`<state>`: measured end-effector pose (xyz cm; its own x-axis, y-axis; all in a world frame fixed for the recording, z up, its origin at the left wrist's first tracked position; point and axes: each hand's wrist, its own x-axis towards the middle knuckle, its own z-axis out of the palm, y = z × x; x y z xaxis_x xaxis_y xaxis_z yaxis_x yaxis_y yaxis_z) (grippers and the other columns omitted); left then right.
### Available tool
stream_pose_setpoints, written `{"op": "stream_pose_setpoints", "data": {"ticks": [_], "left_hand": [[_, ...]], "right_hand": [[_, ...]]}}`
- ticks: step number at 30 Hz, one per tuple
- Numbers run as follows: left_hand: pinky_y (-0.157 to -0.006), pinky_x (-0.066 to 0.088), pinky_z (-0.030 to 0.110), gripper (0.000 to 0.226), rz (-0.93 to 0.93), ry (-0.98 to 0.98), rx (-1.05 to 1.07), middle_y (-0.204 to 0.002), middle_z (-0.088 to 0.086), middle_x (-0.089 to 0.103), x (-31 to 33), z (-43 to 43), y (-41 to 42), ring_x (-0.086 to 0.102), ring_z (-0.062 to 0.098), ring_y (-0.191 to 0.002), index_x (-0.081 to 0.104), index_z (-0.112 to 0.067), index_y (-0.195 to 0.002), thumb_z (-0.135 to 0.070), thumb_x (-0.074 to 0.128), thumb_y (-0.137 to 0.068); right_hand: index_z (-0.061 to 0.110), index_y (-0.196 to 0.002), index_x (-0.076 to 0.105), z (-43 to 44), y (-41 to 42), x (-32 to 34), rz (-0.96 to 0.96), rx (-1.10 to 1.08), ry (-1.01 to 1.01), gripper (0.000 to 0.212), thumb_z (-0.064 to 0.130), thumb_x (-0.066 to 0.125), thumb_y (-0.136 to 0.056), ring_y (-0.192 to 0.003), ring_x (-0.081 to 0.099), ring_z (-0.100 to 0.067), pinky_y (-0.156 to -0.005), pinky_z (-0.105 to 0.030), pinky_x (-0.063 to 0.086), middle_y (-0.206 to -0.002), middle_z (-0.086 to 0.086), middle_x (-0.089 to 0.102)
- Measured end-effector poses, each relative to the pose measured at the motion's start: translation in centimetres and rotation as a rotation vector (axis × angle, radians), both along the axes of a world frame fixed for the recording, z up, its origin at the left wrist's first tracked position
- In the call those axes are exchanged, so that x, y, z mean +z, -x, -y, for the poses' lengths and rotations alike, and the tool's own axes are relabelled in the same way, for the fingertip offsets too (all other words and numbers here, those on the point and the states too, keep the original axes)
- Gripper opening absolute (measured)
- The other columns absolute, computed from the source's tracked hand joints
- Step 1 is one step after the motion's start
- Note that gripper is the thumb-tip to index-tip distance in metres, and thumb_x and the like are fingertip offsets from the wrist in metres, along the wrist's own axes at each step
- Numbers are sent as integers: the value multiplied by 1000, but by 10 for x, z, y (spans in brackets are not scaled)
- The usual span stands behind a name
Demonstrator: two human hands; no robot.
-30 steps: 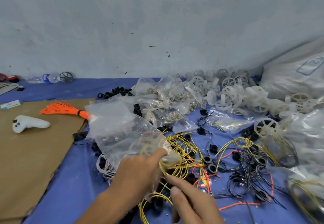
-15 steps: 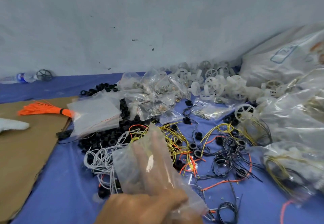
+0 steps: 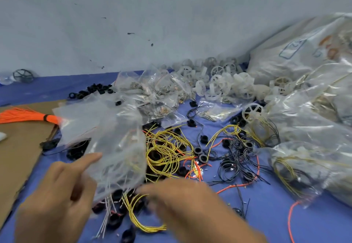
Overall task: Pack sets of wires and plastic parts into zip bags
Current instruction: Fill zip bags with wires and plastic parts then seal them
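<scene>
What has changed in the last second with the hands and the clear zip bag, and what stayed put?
The right hand, out of view half a second ago, has come back in, reaching left over the yellow wires. The left hand has moved left of the zip bag, index finger straight against it; a grip is unclear. The orange wire bundle and white plastic wheels stayed.

This looks like a small workshop for sorting and packing parts, though the view is partly blurred. A blue-covered tabletop (image 3: pixel 266 214) stands against a bare, scuffed wall (image 3: pixel 133 14) and is heaped with loose stock: yellow wires (image 3: pixel 163 153), black wires (image 3: pixel 234 159), black rings (image 3: pixel 95 89) and white plastic wheels (image 3: pixel 224 84). Filled zip bags (image 3: pixel 156 90) lie among them, bulk sacks (image 3: pixel 297 56) are piled at the right, and a cardboard sheet (image 3: pixel 17 147) carries a tied orange wire bundle (image 3: pixel 22 116).
</scene>
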<state>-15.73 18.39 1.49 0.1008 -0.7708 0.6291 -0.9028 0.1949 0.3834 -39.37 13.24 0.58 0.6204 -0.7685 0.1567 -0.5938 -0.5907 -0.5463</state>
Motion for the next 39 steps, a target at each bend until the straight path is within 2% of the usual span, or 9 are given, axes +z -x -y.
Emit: {"op": "stream_pose_setpoints", "data": {"ticks": [7,12,16,19,22,25,31,36,39], "left_hand": [[-58,38,21,58,-94,-200,-38,-85,-8,47,-33,18,3,47,7,-67,60,-41,-119,-9,81,-76],[-51,45,22,45,-55,-301,-59,-87,-14,49,-35,27,11,51,3,-71,52,-49,-121,-38,68,-81],[-50,44,22,41,-29,-345,-69,-91,-15,51,-32,30,18,55,4,-75,50,-49,-125,-50,56,-85],[-51,41,23,37,-33,-344,-40,-87,-18,53,-31,33,21,56,3,-69,52,-48,-125,-48,51,-88],[-55,38,27,32,-34,-318,2,-84,-19,57,-32,39,27,53,-1,-65,56,-42,-123,-45,48,-92],[-62,41,33,30,-21,-319,10,-91,-8,66,-32,48,33,63,21,-76,58,-35,-123,-43,45,-96],[-67,51,40,34,53,-389,-78,-104,-3,72,-34,52,57,67,31,-90,45,-42,-131,-50,32,-101],[-83,52,39,48,130,-485,-236,-124,-13,63,-34,38,69,63,19,-108,25,-50,-138,-63,8,-95],[-88,49,35,54,166,-512,-300,-135,-19,54,-30,30,70,58,11,-116,20,-52,-142,-63,1,-93]], "right_hand": [[21,-128,60,166,101,-34,-250,-632,39,34,14,44,-99,-114,58,-30,-88,-41,50,-126,-6,65],[10,-110,59,220,132,-61,-634,-615,59,25,14,54,-85,-93,58,-35,-70,-33,38,-105,-16,66],[10,-106,62,226,138,-60,-734,-606,189,20,20,56,-90,-104,56,-34,-86,-36,36,-112,-17,62],[7,-117,53,211,143,-38,-355,-694,234,24,10,51,-94,-99,54,-41,-80,-41,41,-113,-24,54],[21,-112,55,182,141,-3,125,-693,228,15,24,44,-102,-83,59,-35,-69,-39,45,-94,-15,65],[29,-100,67,132,122,25,574,-464,-86,15,25,53,-101,-65,54,-21,-65,-35,51,-72,-3,57],[20,-110,73,41,56,-6,621,-48,-717,20,16,56,-99,-69,62,-17,-61,-30,55,-79,-5,60],[2,-104,70,18,-5,-40,1046,-116,-1069,25,-3,46,-98,-97,68,-25,-77,-33,57,-104,-19,69],[-3,-104,60,18,-32,-42,1240,-51,-1226,23,-7,40,-94,-94,64,-24,-74,-31,56,-99,-20,62]]}}
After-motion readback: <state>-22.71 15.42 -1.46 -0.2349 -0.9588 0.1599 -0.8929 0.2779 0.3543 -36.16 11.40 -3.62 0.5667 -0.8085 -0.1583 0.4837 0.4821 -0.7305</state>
